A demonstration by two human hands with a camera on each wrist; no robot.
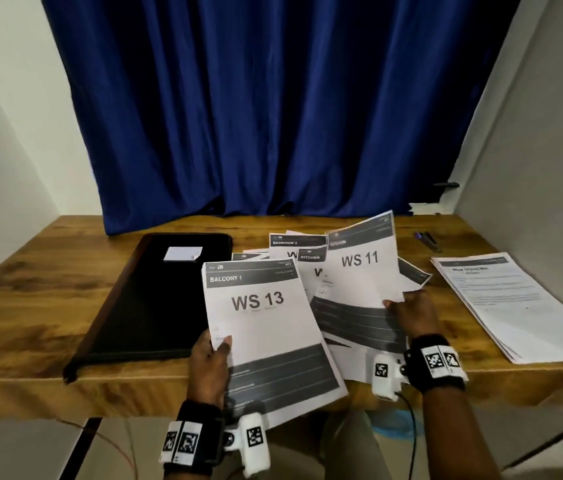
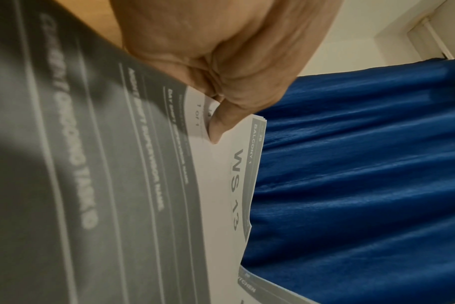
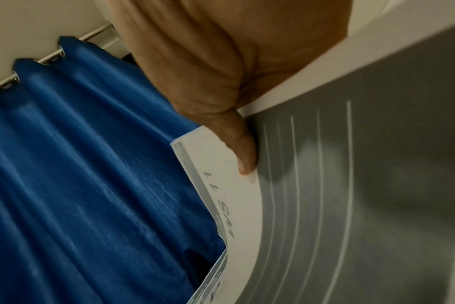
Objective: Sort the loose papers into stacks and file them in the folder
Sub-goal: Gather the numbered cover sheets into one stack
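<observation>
Thin white paper bends and slips, so each sheet is light, floppy and easy to crease. The WS 13 sheet (image 1: 266,327) is up off the surface, just right of the black folder (image 1: 148,299); the left hand (image 1: 209,367) pinches its left edge, thumb on top. The right hand (image 1: 411,315) pinches the WS 11 sheet (image 1: 359,268), further right of the folder, and it curls. I think holding at an edge near the middle works best. More loose papers (image 1: 294,249) lie under them. A neat stack (image 1: 515,303) sits far right of the folder on the wooden surface (image 1: 31,271).
</observation>
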